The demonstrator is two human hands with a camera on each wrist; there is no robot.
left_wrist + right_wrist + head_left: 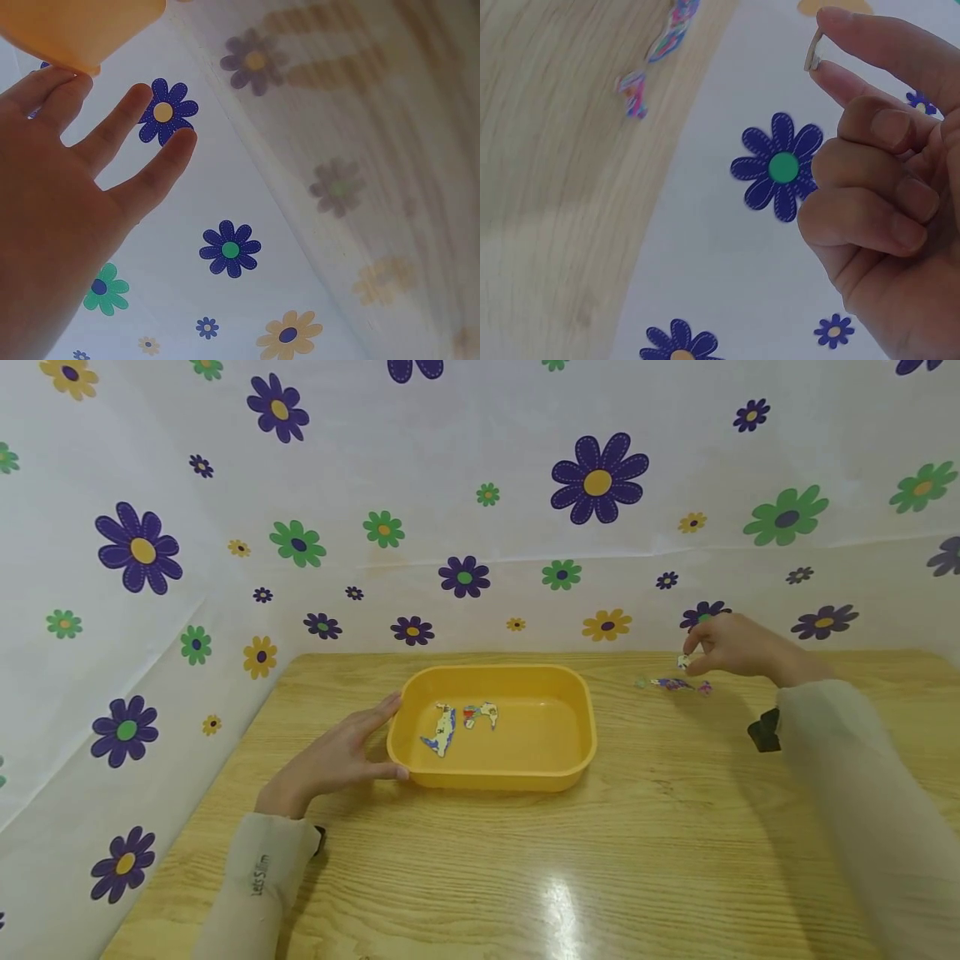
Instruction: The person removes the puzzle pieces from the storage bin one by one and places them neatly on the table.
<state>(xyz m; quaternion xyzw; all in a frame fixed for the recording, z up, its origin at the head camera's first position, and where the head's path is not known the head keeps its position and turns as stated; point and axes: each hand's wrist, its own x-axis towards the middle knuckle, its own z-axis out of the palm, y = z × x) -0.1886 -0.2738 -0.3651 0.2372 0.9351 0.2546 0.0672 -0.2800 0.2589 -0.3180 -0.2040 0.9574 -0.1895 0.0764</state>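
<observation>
My right hand pinches a small whitish cut-out piece between thumb and index finger, raised over the far right of the table. The right wrist view shows this piece edge-on as thin, with the other fingers folded toward the palm. Below it on the table lie a purple-blue cut-out, a pink cut-out and a tiny greenish one. With fingers and thumb spread, my left hand touches the left end of a yellow tray. Two colourful cut-outs lie in the tray's left half.
A wooden table carries everything. White cloth with printed flowers rises behind and along the left side of the table. Dark wrist-worn pieces show beside both sleeves.
</observation>
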